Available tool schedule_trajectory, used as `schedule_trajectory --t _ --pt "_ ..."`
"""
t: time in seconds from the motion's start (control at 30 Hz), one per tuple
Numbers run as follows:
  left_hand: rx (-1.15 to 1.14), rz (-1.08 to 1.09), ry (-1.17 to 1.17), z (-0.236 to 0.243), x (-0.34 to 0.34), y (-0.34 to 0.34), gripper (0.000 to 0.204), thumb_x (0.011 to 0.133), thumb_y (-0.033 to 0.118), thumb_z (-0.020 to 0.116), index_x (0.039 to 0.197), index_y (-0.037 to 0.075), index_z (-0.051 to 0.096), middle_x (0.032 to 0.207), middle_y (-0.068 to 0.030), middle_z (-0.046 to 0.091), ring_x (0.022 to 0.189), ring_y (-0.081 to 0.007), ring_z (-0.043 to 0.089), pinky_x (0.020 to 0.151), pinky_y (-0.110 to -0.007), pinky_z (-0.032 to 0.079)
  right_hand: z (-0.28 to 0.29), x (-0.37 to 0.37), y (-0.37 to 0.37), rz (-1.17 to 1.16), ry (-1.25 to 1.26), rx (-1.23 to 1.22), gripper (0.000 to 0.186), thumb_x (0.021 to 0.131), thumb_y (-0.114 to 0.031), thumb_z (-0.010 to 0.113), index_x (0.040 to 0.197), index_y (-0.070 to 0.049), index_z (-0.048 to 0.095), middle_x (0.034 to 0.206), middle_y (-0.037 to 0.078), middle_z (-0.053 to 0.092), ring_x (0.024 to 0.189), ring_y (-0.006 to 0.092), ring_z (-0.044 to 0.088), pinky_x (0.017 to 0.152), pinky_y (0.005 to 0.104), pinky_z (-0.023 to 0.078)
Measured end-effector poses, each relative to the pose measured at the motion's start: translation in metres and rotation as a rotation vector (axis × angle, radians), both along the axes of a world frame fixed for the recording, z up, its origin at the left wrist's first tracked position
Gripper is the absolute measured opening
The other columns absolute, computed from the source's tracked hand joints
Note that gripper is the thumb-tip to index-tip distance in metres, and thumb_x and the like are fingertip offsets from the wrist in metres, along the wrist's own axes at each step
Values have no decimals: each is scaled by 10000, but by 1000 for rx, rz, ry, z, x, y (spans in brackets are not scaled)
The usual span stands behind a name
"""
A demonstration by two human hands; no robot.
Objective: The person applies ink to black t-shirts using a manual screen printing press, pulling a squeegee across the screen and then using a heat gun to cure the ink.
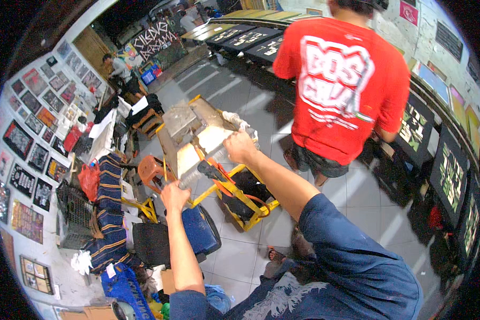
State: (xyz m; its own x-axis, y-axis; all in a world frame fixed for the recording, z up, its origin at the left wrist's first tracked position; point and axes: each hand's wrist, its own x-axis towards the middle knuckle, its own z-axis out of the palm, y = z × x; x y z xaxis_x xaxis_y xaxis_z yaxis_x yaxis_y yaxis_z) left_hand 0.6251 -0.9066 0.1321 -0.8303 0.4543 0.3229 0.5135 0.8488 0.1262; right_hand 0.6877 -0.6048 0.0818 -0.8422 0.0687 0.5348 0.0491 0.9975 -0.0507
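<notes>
In front of me stands a yellow metal-framed cart with a wide, worn metal top. A grey-wrapped bar runs along its near edge. My left hand is closed round the bar's left end, and my right hand grips near its right end, beside a pale wrapped knob. Both arms reach forward. Black-and-orange handles and an orange cable hang between my hands. My palms and most fingertips are hidden.
Close on the right, a co-worker in a red shirt stands at a long table bearing printed black shirts. A dark blue padded seat, an orange stool and a crate crowd the left. Another person is farther back.
</notes>
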Motion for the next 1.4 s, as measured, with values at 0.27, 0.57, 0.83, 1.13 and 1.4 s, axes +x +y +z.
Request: schedule_trajectory --t 0.27,0.57,0.83,1.13,1.4 --pt "56 86 64 5 184 -50 370 714 352 797 974 89 795 856 -206 750 846 -397 732 797 -496 575 26 143 -49 40 -121 65 314 699 -298 807 941 -104 754 973 119 759 996 278 715 952 428 492" --pt "90 172 64 -7 392 -85 335 748 347 769 962 90 786 831 -234 732 826 -422 726 772 -512 574 14 309 -85 127 -129 57 334 730 -326 837 974 -109 772 1008 98 763 1061 268 708 1041 463 457" --pt "79 115 68 -18 553 -130 369 750 333 770 1017 80 793 864 -234 741 847 -423 727 796 -509 575 1 496 -131 52 -104 66 331 726 -332 836 950 -99 764 969 106 767 1008 274 721 992 459 465" --pt "43 29 16 -30 712 -163 328 722 309 778 942 66 777 890 -234 744 886 -418 724 809 -506 568 -24 700 -172 -68 -114 66 330 723 -329 816 969 -118 756 988 95 765 980 270 722 961 452 473" --pt "33 34 67 -43 870 -164 386 712 335 809 939 25 772 875 -248 739 864 -426 724 799 -503 571 -35 845 -158 -20 -50 50 318 663 -329 844 880 -108 776 924 104 765 964 281 729 919 422 536"
